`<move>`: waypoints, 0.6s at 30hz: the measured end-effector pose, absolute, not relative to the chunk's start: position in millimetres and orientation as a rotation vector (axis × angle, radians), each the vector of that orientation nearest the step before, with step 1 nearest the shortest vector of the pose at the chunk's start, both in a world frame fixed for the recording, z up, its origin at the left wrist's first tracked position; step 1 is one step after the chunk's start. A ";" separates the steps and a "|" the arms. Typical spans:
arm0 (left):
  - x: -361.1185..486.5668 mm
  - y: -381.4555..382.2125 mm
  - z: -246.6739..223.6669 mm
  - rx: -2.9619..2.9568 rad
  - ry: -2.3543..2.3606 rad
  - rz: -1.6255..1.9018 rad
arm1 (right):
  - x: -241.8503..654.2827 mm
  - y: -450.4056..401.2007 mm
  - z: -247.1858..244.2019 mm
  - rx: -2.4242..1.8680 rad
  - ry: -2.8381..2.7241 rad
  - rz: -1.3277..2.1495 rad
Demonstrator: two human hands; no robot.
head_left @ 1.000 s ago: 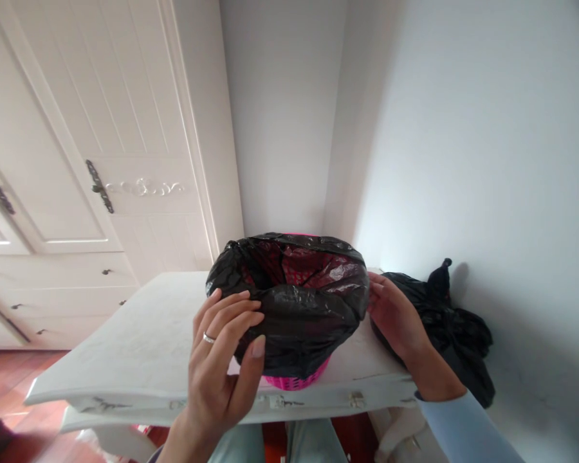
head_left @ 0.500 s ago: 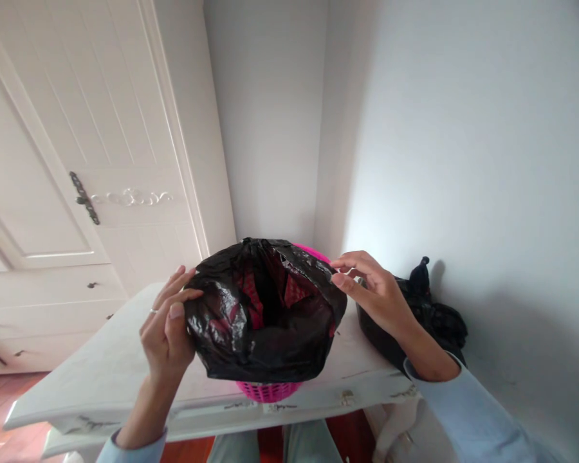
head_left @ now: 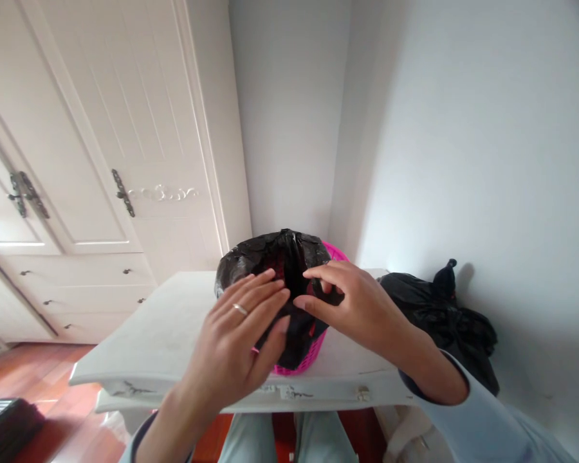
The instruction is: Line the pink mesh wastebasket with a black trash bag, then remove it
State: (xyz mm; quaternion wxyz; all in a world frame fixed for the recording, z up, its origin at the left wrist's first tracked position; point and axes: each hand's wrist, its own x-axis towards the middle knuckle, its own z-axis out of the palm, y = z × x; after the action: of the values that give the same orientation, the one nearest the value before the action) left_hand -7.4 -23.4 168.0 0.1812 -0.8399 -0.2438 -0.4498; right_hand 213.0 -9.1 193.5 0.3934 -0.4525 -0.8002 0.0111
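A pale cabinet [head_left: 174, 247] stands at the far left, with a dark object [head_left: 12, 424] below it on the reddish floor [head_left: 72, 411]. Next comes the white surface [head_left: 145, 334], its left part running toward the cabinet. The left hand [head_left: 234, 337] rises from the bottom edge on a slanting forearm, back of the hand up, fingers long and nearly straight, pointing up and to the right, the thumb apart below them. A ring [head_left: 240, 309] sits on one finger. This hand is loosely open over the near left side of the black bag [head_left: 244, 260], with no grip showing. The bag lines and drapes over a pink basket [head_left: 313, 352], which stands on the surface near the wall corner. The right hand [head_left: 357, 302] reaches in from the right, wrist level, index finger and thumb stretched left and parted, the other fingers curled; black plastic shows between them, but I cannot tell whether they hold it. Beyond its forearm, a tied black bag [head_left: 424, 299] rests by the right wall [head_left: 477, 161].
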 end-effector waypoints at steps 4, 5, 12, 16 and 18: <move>6.5 -17.1 159.4 -2.365 -0.730 -1.134 | 219.6 -10.5 194.9 -1.122 -2.004 0.030; 6.1 -15.1 156.8 -2.350 -0.743 -1.146 | 224.8 -11.2 193.5 -1.101 -1.963 0.056; -5.8 -11.8 149.2 -2.352 -0.761 -1.262 | 261.2 -13.4 121.1 -1.141 -1.238 0.521; -6.9 -11.9 148.6 -2.397 -0.743 -1.268 | 253.0 -18.3 55.3 -1.081 -1.027 0.875; -7.4 -12.0 148.3 -2.403 -0.741 -1.268 | 247.6 -21.8 44.4 -1.056 -0.993 0.916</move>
State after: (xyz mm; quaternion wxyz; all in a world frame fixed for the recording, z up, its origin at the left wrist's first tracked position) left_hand -7.4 -12.0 148.3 0.1619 -0.8420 -0.2597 -0.4442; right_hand 247.6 -21.8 44.4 0.6542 -0.4658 -0.4380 0.4040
